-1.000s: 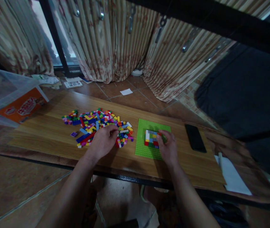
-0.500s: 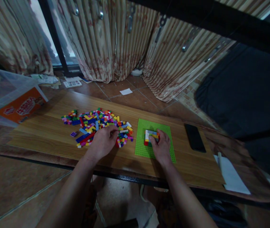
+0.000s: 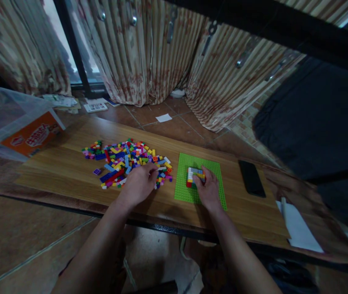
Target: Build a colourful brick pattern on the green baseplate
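My left hand (image 3: 141,181) is closed, pinching a thin white toy brick (image 3: 161,168) between thumb and fingertips. It is above the right part of a mixed heap of colourful toy bricks (image 3: 121,157). My right hand (image 3: 208,188) has its thumb and fingers around a small block of joined bricks (image 3: 191,173), white and grey on top with yellow, blue and red parts. That block sits on a green studded baseplate (image 3: 181,190); the hand covers its right side.
A black phone (image 3: 251,178) lies right of the baseplate on the wooden board (image 3: 161,208). White paper (image 3: 302,228) is at the right end. A clear plastic bin (image 3: 11,118) with an orange label stands at the left. A lone purple brick (image 3: 97,172) lies beside the heap.
My left hand has moved slightly right with the white brick, which now appears turned more edge-on. My right hand stays on the brick block. The view has shifted slightly.
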Tool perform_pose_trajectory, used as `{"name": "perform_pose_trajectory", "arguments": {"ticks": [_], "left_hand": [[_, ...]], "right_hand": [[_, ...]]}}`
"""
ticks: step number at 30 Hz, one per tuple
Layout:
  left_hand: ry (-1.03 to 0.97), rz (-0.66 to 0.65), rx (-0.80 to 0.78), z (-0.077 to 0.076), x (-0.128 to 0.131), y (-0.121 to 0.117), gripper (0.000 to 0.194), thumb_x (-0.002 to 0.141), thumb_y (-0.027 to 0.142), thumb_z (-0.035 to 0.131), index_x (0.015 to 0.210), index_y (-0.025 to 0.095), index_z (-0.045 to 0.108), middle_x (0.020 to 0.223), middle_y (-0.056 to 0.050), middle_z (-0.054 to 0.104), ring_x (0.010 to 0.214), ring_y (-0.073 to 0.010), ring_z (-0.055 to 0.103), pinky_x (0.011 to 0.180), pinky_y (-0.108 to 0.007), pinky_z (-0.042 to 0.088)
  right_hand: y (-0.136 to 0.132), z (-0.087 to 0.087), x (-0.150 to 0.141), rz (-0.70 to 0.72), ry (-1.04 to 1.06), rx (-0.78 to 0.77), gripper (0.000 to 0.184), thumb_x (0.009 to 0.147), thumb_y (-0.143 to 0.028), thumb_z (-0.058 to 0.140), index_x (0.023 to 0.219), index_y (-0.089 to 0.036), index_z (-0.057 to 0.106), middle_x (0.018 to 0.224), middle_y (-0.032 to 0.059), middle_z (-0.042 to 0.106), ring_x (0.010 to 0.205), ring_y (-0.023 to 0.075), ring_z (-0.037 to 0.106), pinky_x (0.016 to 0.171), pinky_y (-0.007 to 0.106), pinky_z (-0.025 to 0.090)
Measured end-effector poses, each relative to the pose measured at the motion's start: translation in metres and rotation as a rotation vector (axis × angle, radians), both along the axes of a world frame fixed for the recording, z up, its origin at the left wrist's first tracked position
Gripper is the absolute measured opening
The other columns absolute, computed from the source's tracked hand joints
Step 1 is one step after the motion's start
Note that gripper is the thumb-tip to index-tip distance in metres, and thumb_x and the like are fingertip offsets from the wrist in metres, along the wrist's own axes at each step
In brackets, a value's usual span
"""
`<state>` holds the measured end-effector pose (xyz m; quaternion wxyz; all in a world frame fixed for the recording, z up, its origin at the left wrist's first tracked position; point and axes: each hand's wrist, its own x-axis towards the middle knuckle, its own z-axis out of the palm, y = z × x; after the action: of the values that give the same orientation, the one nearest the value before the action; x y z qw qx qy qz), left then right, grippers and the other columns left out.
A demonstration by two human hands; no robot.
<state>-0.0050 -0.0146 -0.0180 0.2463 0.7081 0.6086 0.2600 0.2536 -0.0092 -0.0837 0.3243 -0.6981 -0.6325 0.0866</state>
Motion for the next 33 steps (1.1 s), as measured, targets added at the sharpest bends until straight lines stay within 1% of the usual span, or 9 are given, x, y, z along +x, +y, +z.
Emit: {"name": "perform_pose_trajectory", "arguments": {"ticks": [4, 7, 9, 12, 18, 22, 25, 29, 33], "left_hand": [[0.01, 0.009, -0.012, 0.001, -0.001, 0.001, 0.028, 0.09, 0.029, 0.043, 0.098, 0.018, 0.068, 0.089, -0.007, 0.073, 0.081, -0.0207, 0.068, 0.074, -0.029, 0.048], [0.02, 0.03, -0.006, 0.002, -0.005, 0.002, 0.029, 0.089, 0.03, 0.043, 0.098, 0.019, 0.068, 0.086, -0.006, 0.073, 0.079, -0.0204, 0.068, 0.073, -0.029, 0.049], [0.018, 0.042, 0.001, 0.003, -0.007, 0.002, 0.029, 0.089, 0.03, 0.043, 0.098, 0.019, 0.069, 0.087, -0.006, 0.074, 0.079, -0.0203, 0.068, 0.072, -0.028, 0.049], [0.014, 0.052, -0.002, 0.003, -0.009, 0.002, 0.03, 0.089, 0.03, 0.044, 0.099, 0.019, 0.069, 0.089, -0.006, 0.074, 0.081, -0.0209, 0.069, 0.074, -0.029, 0.05], [0.014, 0.07, 0.001, 0.006, -0.01, 0.003, 0.029, 0.088, 0.028, 0.045, 0.099, 0.02, 0.07, 0.091, -0.006, 0.074, 0.084, -0.0208, 0.069, 0.076, -0.029, 0.05], [0.015, 0.063, -0.006, 0.006, -0.01, 0.003, 0.03, 0.088, 0.028, 0.044, 0.101, 0.018, 0.069, 0.091, -0.007, 0.074, 0.084, -0.0214, 0.069, 0.077, -0.029, 0.05], [0.018, 0.064, -0.005, 0.005, -0.011, 0.003, 0.031, 0.089, 0.028, 0.044, 0.102, 0.017, 0.069, 0.091, -0.008, 0.074, 0.084, -0.0217, 0.069, 0.077, -0.03, 0.05], [0.009, 0.059, 0.01, 0.002, -0.011, 0.003, 0.03, 0.089, 0.027, 0.044, 0.101, 0.017, 0.069, 0.091, -0.008, 0.074, 0.084, -0.0215, 0.069, 0.077, -0.03, 0.05], [0.012, 0.055, 0.015, 0.002, -0.011, 0.003, 0.029, 0.089, 0.028, 0.044, 0.1, 0.018, 0.069, 0.088, -0.007, 0.074, 0.08, -0.0205, 0.068, 0.073, -0.029, 0.05]], "right_hand": [[0.002, 0.002, 0.004, -0.036, 0.124, -0.02, 0.063, 0.083, -0.057, 0.052, 0.128, -0.014, 0.056, 0.13, 0.0184, 0.058, 0.122, 0.0314, 0.05, 0.106, 0.053, 0.033], [0.006, 0.004, 0.009, -0.102, 0.344, -0.011, 0.059, 0.085, -0.056, 0.047, 0.124, -0.013, 0.059, 0.126, 0.0177, 0.061, 0.114, 0.0285, 0.057, 0.1, 0.049, 0.041], [0.009, 0.007, 0.013, -0.155, 0.477, 0.034, 0.055, 0.086, -0.055, 0.045, 0.121, -0.014, 0.06, 0.119, 0.016, 0.065, 0.105, 0.0258, 0.062, 0.092, 0.045, 0.047], [0.009, 0.012, 0.015, -0.205, 0.536, 0.154, 0.049, 0.086, -0.051, 0.048, 0.114, -0.013, 0.063, 0.112, 0.0148, 0.068, 0.101, 0.0242, 0.063, 0.089, 0.042, 0.049], [-0.002, 0.029, 0.005, -0.158, 0.378, 0.292, 0.04, 0.09, -0.045, 0.048, 0.11, -0.015, 0.065, 0.111, 0.0134, 0.068, 0.101, 0.0238, 0.063, 0.09, 0.042, 0.049], [-0.014, 0.039, -0.015, -0.008, 0.251, 0.334, 0.031, 0.093, -0.039, 0.048, 0.106, -0.018, 0.067, 0.108, 0.0104, 0.068, 0.104, 0.0227, 0.061, 0.094, 0.042, 0.047], [-0.022, 0.041, -0.034, 0.136, 0.184, 0.35, 0.022, 0.093, -0.034, 0.051, 0.1, -0.021, 0.069, 0.107, 0.0076, 0.069, 0.104, 0.0212, 0.06, 0.094, 0.04, 0.046], [-0.03, 0.035, -0.055, 0.293, 0.054, 0.297, 0.017, 0.092, -0.03, 0.055, 0.099, -0.024, 0.069, 0.101, 0.0053, 0.069, 0.101, 0.0214, 0.059, 0.092, 0.04, 0.046], [-0.03, 0.027, -0.069, 0.324, -0.06, 0.167, 0.019, 0.09, -0.035, 0.058, 0.102, -0.023, 0.068, 0.093, 0.0053, 0.07, 0.092, 0.0234, 0.059, 0.085, 0.039, 0.046]]}}
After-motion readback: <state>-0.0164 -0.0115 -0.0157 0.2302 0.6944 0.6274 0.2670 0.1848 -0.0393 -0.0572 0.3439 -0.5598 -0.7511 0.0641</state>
